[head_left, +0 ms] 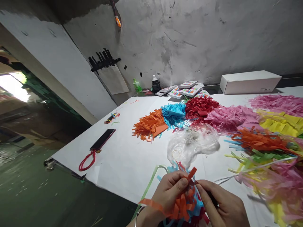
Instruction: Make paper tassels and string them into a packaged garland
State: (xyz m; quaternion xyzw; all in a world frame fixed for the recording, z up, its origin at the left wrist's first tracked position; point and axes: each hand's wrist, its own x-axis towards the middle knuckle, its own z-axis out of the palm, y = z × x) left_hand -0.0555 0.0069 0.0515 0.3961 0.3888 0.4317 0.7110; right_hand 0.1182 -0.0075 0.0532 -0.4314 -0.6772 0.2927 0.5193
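My left hand is closed around a bunch of fringed tissue paper, with orange strips hanging below it and blue and dark red ones beside them. An orange end sticks up between thumb and forefinger. My right hand touches the bunch from the right, thumb and forefinger pinched together; what lies between the fingertips is too small to make out. A pale green strip trails to the left of the bunch. Just beyond my hands lies a crumpled clear plastic bag.
Fringed paper piles in orange, blue, red and pink cross the white table. More heaps lie right. A phone with a red cord is left. Cards and a white box are behind.
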